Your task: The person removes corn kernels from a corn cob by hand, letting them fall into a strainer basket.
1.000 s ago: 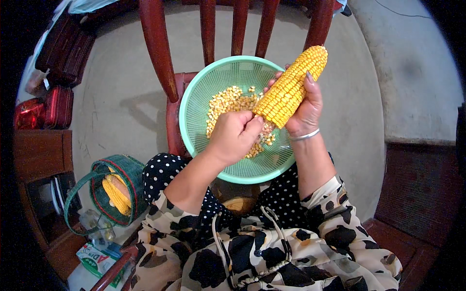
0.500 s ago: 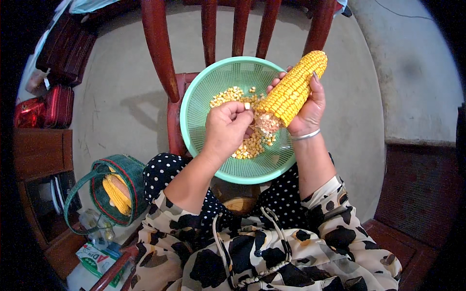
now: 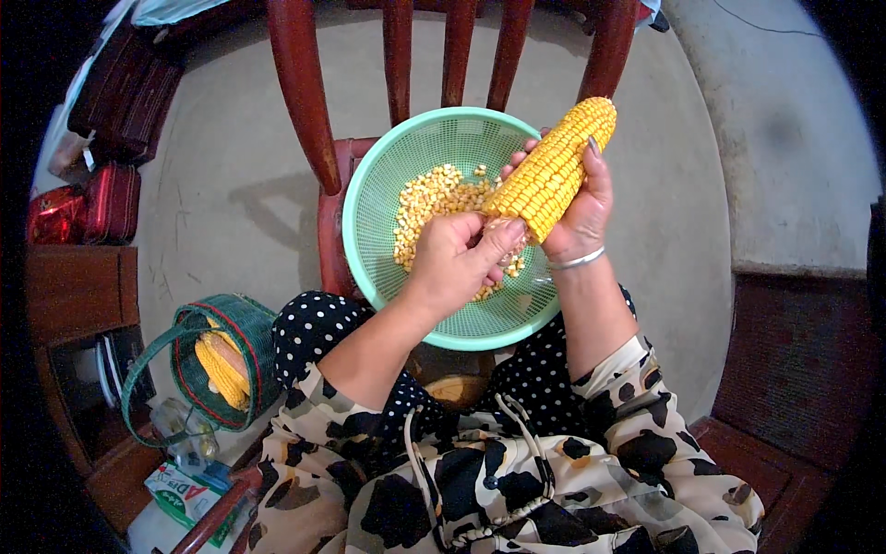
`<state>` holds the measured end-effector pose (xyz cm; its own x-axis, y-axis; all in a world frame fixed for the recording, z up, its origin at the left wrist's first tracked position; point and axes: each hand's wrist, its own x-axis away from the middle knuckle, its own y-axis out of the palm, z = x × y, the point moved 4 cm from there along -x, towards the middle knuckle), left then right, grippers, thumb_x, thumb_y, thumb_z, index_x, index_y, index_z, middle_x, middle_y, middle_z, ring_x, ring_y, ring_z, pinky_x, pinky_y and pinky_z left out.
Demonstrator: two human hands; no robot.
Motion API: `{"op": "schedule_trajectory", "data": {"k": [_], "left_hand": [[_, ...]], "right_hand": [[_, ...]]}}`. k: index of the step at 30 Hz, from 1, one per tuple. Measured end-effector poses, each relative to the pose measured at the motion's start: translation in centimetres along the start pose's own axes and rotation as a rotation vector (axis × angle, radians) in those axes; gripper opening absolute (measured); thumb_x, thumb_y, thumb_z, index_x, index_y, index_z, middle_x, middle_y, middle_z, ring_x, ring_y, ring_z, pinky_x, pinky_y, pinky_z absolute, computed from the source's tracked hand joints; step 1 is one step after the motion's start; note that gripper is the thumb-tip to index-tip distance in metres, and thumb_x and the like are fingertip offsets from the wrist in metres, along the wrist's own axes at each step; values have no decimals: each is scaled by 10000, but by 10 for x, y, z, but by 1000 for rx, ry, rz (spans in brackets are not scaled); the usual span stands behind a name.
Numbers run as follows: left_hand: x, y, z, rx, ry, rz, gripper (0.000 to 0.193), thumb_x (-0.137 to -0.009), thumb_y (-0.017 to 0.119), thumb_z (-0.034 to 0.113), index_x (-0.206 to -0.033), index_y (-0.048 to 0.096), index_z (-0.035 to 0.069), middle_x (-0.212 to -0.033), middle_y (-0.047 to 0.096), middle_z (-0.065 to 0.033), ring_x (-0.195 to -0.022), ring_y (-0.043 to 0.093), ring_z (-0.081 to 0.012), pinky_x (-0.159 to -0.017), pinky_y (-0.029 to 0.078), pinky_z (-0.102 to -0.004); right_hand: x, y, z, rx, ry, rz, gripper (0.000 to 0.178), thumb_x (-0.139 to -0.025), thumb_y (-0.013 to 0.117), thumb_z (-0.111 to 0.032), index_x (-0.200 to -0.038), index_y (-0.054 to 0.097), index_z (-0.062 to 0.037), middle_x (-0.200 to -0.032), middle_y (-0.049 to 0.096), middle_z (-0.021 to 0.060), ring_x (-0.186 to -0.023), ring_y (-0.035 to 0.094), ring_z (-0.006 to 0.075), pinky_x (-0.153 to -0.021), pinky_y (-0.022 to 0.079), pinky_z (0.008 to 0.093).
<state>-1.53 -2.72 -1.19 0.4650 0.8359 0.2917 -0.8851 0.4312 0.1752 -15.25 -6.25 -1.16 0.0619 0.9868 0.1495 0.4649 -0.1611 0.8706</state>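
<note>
A large yellow corn cob [image 3: 557,166] lies tilted in my right hand [image 3: 583,217], whose fingers wrap round it from beneath with the thumb along its right side. Its upper end points away to the right. The near end is stripped of kernels. My left hand [image 3: 459,258] is closed on that bare end, thumb and fingers pressed against it beside the lowest rows. Both hands are above a light green mesh basket [image 3: 365,222]. Loose corn kernels [image 3: 429,194] lie spread over its bottom, partly hidden by my left hand.
The basket rests on a red wooden chair [image 3: 334,222] with upright back slats. At the lower left, a dark green woven basket [image 3: 254,355] holds more corn cobs [image 3: 221,369]. Near it are a printed carton [image 3: 189,503] and a wooden cabinet [image 3: 83,286]. Red bags [image 3: 111,203] sit further back.
My left hand has moved right and slightly down, from over the kernels onto the cob's bare end. The pale kernel at its fingertips no longer shows. The cob has shifted slightly.
</note>
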Motion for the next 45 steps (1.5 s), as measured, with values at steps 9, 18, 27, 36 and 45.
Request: {"op": "schedule_trajectory", "data": {"k": [9, 18, 27, 36, 45], "left_hand": [[-3, -7, 3, -381, 197, 150, 366, -828, 509, 263, -668, 590, -57, -529, 559, -150, -483, 575, -229, -475, 454, -343], [-1, -14, 6, -368, 290, 145, 321, -799, 465, 196, -610, 547, -50, -483, 517, -162, -470, 559, -263, -492, 444, -360], [-1, -8, 5, 187, -106, 27, 342, -862, 442, 281, -966, 559, -23, -849, 611, -113, -641, 615, -178, -512, 530, -288], [5, -1, 8, 345, -227, -83, 432, -885, 427, 373, -1059, 532, -8, -908, 613, -129, -674, 628, -207, -522, 541, -318], [0, 5, 1, 420, -84, -106, 366, -911, 467, 306, -1004, 556, -36, -889, 611, -81, -788, 587, -143, -751, 467, -271]], "right_hand": [[1, 1, -1, 142, -18, -19, 428, -787, 569, -328, -1066, 452, -26, -948, 548, 155, -884, 563, 298, -817, 464, 480], [3, 9, -4, 150, -21, -19, 361, -809, 547, -289, -1025, 462, -13, -883, 568, 148, -821, 590, 286, -763, 497, 456], [-2, 1, -6, -44, 6, -68, 462, -784, 548, -390, -1048, 461, -21, -900, 561, 147, -842, 576, 295, -784, 476, 492], [-1, 6, -3, -18, -18, -177, 481, -772, 565, -394, -1077, 464, -36, -920, 563, 146, -859, 573, 291, -794, 473, 478], [0, 6, -2, -7, -40, -202, 488, -781, 548, -418, -1079, 467, -41, -932, 558, 143, -864, 576, 289, -792, 476, 476]]}}
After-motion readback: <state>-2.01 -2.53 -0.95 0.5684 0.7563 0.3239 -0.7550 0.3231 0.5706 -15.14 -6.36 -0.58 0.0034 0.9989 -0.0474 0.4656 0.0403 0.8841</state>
